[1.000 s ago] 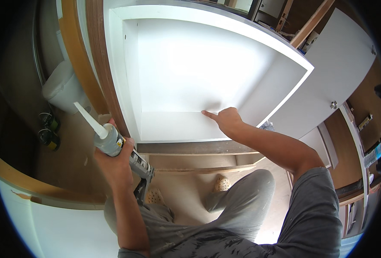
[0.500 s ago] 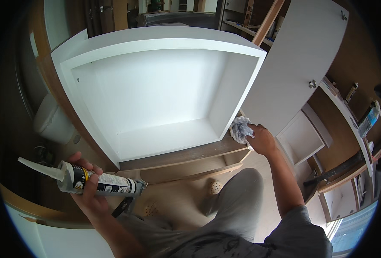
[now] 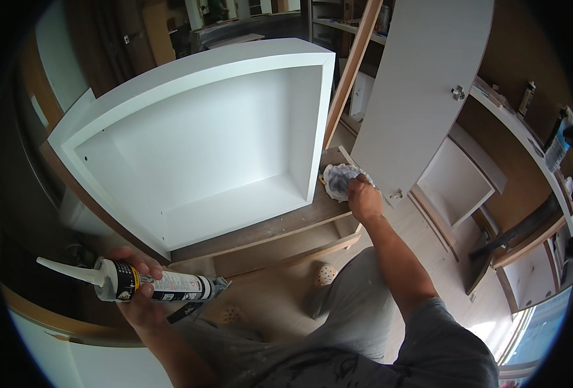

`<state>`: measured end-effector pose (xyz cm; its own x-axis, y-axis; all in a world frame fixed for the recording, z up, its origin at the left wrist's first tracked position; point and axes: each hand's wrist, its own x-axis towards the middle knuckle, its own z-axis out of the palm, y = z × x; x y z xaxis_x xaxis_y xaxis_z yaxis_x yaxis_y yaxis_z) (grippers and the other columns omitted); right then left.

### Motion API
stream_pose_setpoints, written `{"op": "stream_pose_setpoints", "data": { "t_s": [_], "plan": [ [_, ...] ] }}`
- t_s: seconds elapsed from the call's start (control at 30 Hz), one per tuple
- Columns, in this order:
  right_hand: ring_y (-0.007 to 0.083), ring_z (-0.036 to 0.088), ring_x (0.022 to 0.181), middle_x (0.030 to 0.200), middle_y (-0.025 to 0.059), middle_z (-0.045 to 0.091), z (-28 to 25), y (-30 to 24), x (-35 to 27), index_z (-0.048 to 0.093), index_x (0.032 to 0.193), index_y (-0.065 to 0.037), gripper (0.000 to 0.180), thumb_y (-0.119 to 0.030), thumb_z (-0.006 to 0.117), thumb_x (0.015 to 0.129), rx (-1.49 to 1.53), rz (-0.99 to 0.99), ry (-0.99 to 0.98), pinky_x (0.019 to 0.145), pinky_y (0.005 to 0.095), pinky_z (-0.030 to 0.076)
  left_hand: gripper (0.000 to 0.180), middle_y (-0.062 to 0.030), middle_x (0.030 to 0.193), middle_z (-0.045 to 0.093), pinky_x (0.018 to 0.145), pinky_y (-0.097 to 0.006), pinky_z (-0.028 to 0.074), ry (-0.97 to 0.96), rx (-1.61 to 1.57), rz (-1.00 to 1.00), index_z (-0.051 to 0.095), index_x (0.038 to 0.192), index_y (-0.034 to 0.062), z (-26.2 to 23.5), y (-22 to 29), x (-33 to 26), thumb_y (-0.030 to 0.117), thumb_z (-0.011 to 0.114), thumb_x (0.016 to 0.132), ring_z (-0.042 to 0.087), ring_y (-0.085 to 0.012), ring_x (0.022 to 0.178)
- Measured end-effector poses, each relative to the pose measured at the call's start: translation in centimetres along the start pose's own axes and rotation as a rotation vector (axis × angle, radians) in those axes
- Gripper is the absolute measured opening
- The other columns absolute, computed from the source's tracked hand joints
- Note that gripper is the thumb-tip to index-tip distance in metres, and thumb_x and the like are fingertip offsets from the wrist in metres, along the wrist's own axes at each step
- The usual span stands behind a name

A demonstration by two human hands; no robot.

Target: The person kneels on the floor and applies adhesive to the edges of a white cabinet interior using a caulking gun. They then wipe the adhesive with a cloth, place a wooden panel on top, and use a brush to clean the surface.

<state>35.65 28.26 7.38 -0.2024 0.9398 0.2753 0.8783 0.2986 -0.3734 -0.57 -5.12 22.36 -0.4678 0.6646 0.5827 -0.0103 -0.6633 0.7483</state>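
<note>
Here a caulking gun (image 3: 150, 284) is held crosswise in the left hand (image 3: 137, 294), low at the left of the view. The grip of that hand is closed round the cartridge: fingers are curled over the top of the tube and the thumb is tucked beneath. The cartridge is a smooth cylinder, white with a black and yellow band, and it ends in a long tapered white nozzle (image 3: 66, 269) that is pointed to the left. A dark metal frame can be made out at the tube's rear end.

A crumpled rag (image 3: 339, 178), pale bluish-white and soft in its folds, is pressed under the right hand (image 3: 362, 197). The grip there is bunched over the cloth, with the fingers bent down into it. The rag is laid on the raw wooden counter (image 3: 280, 226), just beside the right-hand wall of the white cabinet box (image 3: 202, 142).

The cabinet box is seen open toward the viewer, a shallow square carcass of smooth matt-white board with plain flat edges; small drilled holes are dotted along its inner left side. A white door panel (image 3: 422, 90), flat and glossy, is stood upright just beyond the right hand, with a metal hinge fitting on its face. A bare timber strip (image 3: 354, 64) is leaned between the box and the panel. Grey trousers (image 3: 357, 304) and a pale plank floor are seen below.
</note>
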Motion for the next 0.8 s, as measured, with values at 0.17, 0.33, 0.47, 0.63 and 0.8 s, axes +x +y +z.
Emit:
{"op": "stream_pose_setpoints", "data": {
  "t_s": [0.17,0.33,0.47,0.63,0.8],
  "plan": [
    [0.0415,0.07,0.1,0.113,0.0174,0.066,-0.4,-0.7,-0.2,0.064,0.102,-0.005,0.014,-0.007,0.069,0.088,0.109,0.053,0.079,0.085,0.0516,0.057,0.06,-0.0053,0.092,0.062,0.076,-0.035,0.057,-0.035,0.063,-0.056,0.055,0.126,0.0029,1.2,-1.5,-0.9,-0.001,0.077,0.071,0.065,-0.0181,0.08],
    [0.0437,0.068,0.097,0.105,0.0201,0.067,-0.1,-0.8,-1.3,0.066,0.105,-0.003,0.025,-0.008,0.074,0.082,0.197,-0.024,0.144,0.086,0.0506,0.057,0.06,-0.0067,0.093,0.062,0.078,-0.036,0.055,-0.063,0.086,-0.163,0.055,0.127,0.0034,2.2,-2.6,-1.7,-0.002,0.075,0.07,0.065,-0.0198,0.081],
    [0.0409,0.068,0.097,0.103,0.0202,0.067,1.0,-0.5,-1.6,0.073,0.101,-0.002,0.02,-0.009,0.075,0.082,0.213,-0.126,0.118,0.09,0.0485,0.056,0.054,-0.0078,0.094,0.064,0.078,-0.036,0.058,-0.085,0.013,-0.226,0.059,0.123,0.0001,2.1,-3.4,-1.8,-0.009,0.075,0.072,0.068,-0.0199,0.087],
    [0.0391,0.069,0.097,0.103,0.0199,0.067,0.8,-0.4,-0.6,0.072,0.084,0.0,0.012,-0.01,0.077,0.082,0.233,-0.077,0.106,0.088,0.0476,0.057,0.053,-0.0073,0.095,0.065,0.078,-0.036,0.058,-0.102,-0.045,-0.268,0.06,0.123,0.0012,1.5,-4.2,-1.9,-0.01,0.077,0.073,0.068,-0.0199,0.087],
    [0.0398,0.07,0.096,0.107,0.019,0.067,-0.1,-1.7,-0.9,0.068,0.081,0.0,0.017,-0.013,0.079,0.081,0.117,0.006,0.117,0.085,0.0479,0.057,0.054,-0.0074,0.092,0.065,0.077,-0.037,0.057,-0.099,0.01,-0.306,0.06,0.121,0.0016,0.9,-4.5,-2.2,-0.009,0.075,0.07,0.069,-0.0206,0.085]
  ]
}}
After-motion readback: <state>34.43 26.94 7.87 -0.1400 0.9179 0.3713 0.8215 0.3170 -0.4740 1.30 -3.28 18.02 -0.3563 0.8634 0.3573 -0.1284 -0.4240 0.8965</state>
